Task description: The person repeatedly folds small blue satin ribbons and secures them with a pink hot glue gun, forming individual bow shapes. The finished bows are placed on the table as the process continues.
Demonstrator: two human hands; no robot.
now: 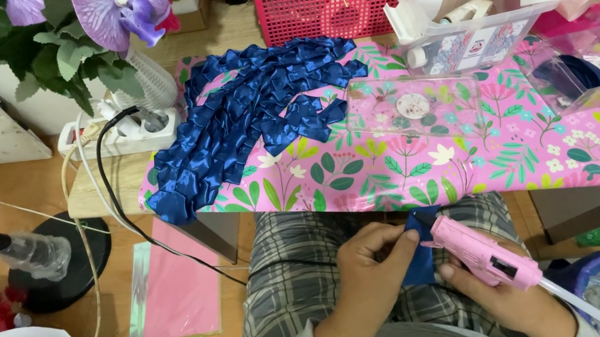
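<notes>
Low centre: L hand pinching blue ribbon piece; R hand gripping pink glue gun, nozzle touching ribbon's upper right, gun slanting down-right.

Both hands held low over the lap, close together, forearms entering from bottom of view. Left hand: fingers curled, thumb and forefinger pinched at the tips, knuckles up, wrist slightly bent toward the right. Right hand: palm turned upward and inward, fingers wrapped closed in a grip, thumb side toward the left hand. Fingertips of the two hands nearly touching. Grey sleeve visible at left forearm.
</notes>
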